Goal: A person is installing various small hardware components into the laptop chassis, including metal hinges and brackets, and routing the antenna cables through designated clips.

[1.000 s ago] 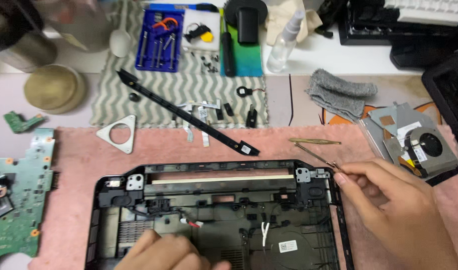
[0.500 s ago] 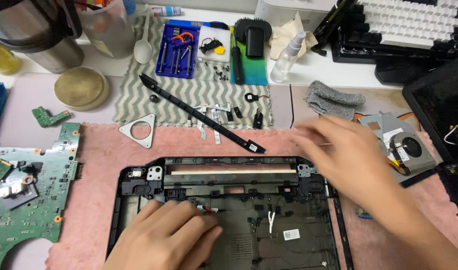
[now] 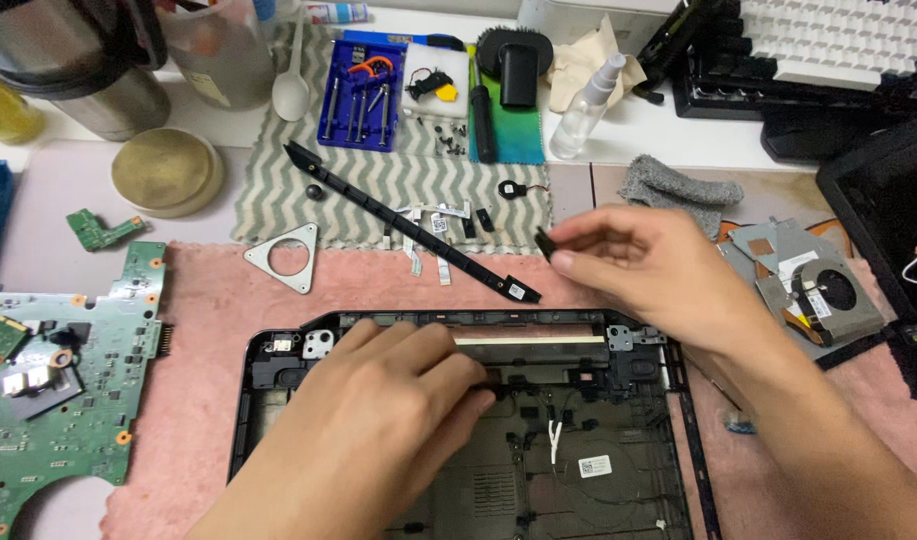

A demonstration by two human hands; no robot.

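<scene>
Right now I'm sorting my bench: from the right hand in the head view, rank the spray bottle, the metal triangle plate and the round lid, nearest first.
Measured from the right hand:
1. Spray bottle, up on the white table behind the hand.
2. Metal triangle plate, to the left at the pink mat's edge.
3. Round lid, farther left, beside the striped cloth.

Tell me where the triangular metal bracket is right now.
In the head view the triangular metal bracket lies left of centre on the pink mat, at the edge of the striped cloth, just above the black laptop base and beyond the left hand.
</scene>
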